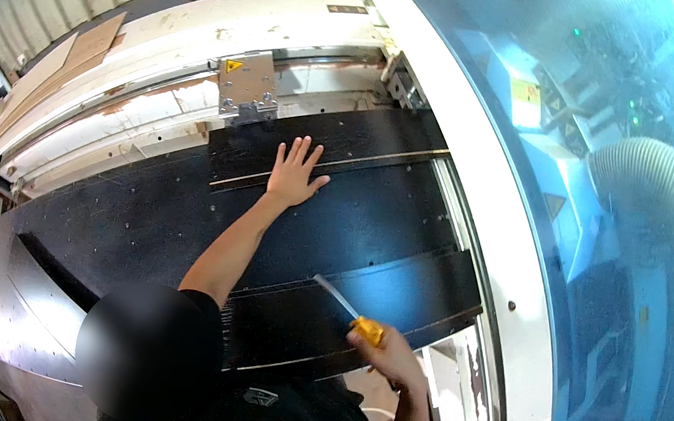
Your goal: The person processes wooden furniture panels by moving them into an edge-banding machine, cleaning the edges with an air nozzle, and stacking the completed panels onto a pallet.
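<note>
My left hand lies flat with fingers spread on a long black panel with a pale front edge. The palm reaches over that edge onto the black bed. My right hand is closed around a yellow air blow gun. Its long thin nozzle points up and left, over a second black panel on the near side. Part of the gun's body is hidden in my fist.
A metal clamp block sits on the rail behind the far panel. To the right stands a white machine frame with a blue transparent cover; a ribbed hose shows behind it. Brown boards lie at the far left.
</note>
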